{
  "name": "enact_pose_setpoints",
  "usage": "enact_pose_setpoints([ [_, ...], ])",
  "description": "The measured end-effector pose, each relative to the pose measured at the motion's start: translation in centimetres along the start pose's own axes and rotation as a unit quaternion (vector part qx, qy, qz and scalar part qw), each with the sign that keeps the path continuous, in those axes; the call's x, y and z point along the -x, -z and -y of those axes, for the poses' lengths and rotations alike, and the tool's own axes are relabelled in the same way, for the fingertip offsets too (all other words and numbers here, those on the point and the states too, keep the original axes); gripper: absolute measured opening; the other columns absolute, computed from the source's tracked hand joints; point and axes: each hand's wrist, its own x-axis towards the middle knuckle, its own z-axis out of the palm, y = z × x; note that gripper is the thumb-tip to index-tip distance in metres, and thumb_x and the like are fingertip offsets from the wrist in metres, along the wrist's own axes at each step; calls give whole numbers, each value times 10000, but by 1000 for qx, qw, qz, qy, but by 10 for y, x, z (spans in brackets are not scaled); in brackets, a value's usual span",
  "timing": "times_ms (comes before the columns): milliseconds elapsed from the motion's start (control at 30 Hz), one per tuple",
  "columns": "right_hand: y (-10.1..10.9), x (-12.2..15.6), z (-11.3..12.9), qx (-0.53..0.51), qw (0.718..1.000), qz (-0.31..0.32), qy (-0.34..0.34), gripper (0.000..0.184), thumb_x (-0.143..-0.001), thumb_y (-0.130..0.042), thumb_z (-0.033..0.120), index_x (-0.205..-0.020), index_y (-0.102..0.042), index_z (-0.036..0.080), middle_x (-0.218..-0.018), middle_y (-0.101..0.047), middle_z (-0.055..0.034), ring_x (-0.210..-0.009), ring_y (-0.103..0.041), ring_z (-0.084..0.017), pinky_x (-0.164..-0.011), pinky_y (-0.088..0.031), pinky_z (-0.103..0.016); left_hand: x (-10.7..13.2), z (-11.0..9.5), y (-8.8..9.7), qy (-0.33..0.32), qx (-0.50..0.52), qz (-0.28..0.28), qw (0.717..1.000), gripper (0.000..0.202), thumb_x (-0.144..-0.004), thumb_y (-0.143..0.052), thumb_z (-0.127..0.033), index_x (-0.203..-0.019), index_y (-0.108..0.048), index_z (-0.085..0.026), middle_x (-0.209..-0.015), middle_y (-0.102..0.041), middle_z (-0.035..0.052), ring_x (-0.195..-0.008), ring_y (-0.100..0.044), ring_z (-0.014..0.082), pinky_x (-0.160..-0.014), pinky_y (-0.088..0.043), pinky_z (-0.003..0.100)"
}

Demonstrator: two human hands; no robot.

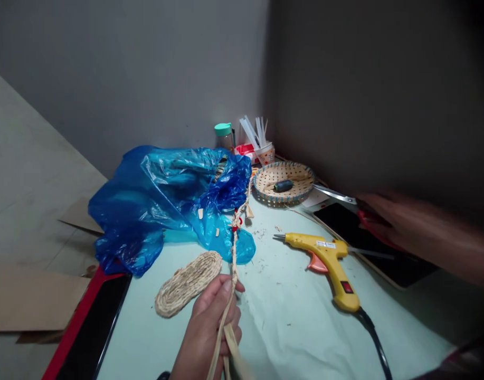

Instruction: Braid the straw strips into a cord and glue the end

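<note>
My left hand [212,330] is closed around a braided straw cord [234,248] that runs up the table toward the blue plastic bag [166,200]. Loose flat straw ends hang below my fist. A coiled oval straw mat [188,282] lies just left of that hand. My right hand [388,216] reaches in from the right, blurred, and grips the red handles of scissors [337,196] whose blades point left toward a round woven tray [283,182]. A yellow hot glue gun [329,258] lies between my hands.
A dark tablet [368,243] lies under my right arm. The woven tray holds a dark spool. A cup of glue sticks [261,145] and a green-lidded jar [225,135] stand at the back wall. The table's red left edge [77,322] borders cardboard on the floor.
</note>
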Motion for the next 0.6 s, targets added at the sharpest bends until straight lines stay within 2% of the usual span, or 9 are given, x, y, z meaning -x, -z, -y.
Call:
enact_pose_setpoints([
  [100, -6, -6, 2, 34, 997, 60, 42, 244, -823, -511, 161, -1047, -598, 119, -1069, -625, -178, -860, -627, -254, -725, -494, -322, -1, 2, -1, -12, -17, -10, 1000, 289, -798, -668, -439, -810, -582, -163, -491, -195, -121, -436, -86, 38, -373, -82, 180],
  [200, -7, -11, 7, 64, 993, 86, 49, 243, -843, -479, 153, -1047, -601, 104, -1046, -627, -173, -887, -628, -256, -761, -490, -320, -1, 4, -1, -19, -44, -22, 999, 311, -782, -672, -462, -830, -585, -167, -481, -211, -120, -432, -108, 39, -379, -76, 179],
  [367, -12, -18, 10, 88, 991, 91, 45, 251, -829, -507, 163, -1054, -592, 89, -1027, -637, -185, -886, -635, -291, -758, -476, -355, 4, 4, -2, -28, -69, -24, 997, 327, -794, -638, -486, -889, -584, -177, -484, -260, -117, -420, -116, 32, -389, -83, 185],
  [500, -17, -25, 13, 103, 990, 86, 51, 229, -845, -496, 172, -1032, -589, 77, -986, -644, -192, -821, -641, -285, -710, -456, -348, 11, 0, -9, -33, -123, -48, 991, 276, -834, -596, -427, -939, -577, -173, -508, -296, -110, -437, -124, 32, -401, -89, 179],
  [600, -19, -28, 13, 108, 989, 82, 61, 238, -857, -495, 189, -1038, -581, 60, -987, -639, -213, -826, -636, -281, -709, -437, -343, 15, 0, -15, -35, -140, -40, 989, 268, -837, -589, -398, -971, -567, -168, -506, -332, -105, -440, -120, 32, -406, -99, 172],
])
